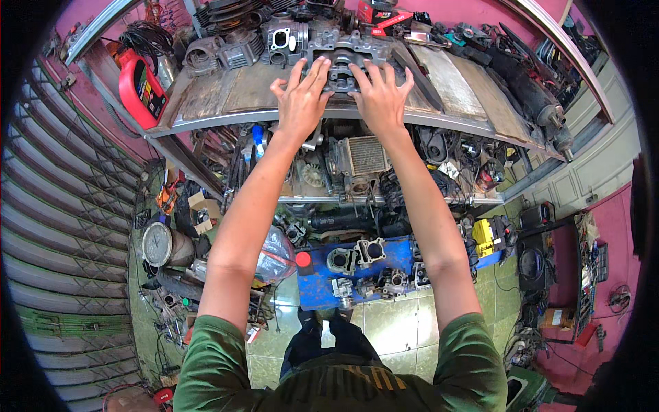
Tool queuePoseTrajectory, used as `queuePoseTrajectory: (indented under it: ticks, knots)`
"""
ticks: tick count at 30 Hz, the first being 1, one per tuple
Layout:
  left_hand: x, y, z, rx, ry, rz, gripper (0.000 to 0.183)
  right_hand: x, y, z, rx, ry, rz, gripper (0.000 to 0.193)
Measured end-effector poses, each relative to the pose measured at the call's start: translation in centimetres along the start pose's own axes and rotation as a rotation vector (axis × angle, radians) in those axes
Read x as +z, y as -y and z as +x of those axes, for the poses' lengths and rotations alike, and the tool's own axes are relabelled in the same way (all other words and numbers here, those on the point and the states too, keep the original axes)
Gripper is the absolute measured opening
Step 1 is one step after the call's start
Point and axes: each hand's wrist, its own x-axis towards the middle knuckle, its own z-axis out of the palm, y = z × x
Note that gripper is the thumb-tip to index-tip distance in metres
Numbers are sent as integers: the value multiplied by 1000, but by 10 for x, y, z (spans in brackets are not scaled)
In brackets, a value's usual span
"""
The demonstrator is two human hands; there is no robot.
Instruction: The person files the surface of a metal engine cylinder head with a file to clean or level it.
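Observation:
A grey cast-metal engine part (pixel 347 44) rests on the upper wooden shelf, straight ahead of me. My left hand (pixel 302 99) is at its near left side, index finger on top and thumb against the front; its outer fingers are raised and spread. On the near right side, my right hand (pixel 379 96) grips in the same way, thumb at the front and outer fingers fanned out. Between the hands, the part's recessed middle shows. Its underside is hidden. Just left behind it stands a silver engine cylinder (pixel 281 40).
A red oil bottle (pixel 141 89) stands at the shelf's left end, and a shock absorber (pixel 542 103) lies at its right. The metal shelf edge (pixel 274 116) runs before me. Below are a radiator (pixel 366 155) and a blue bench (pixel 319 278) bearing several engine parts.

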Motion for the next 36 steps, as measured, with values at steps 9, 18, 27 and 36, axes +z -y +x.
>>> queuePoseTrajectory:
  ticks: [9,18,27,36]
  knots:
    - [-14,30,45,-151,-83,-58,54,-37,-68,4,293,63,-98,60]
    - [-17,70,97,-206,411,-220,73,-51,-120,14,520,859,-101,51]
    - [7,95,122,-138,561,-488,79,-33,-130,16,532,882,-60,53]
    - [13,98,155,1,805,-687,91,-32,-123,29,634,1001,-201,42]
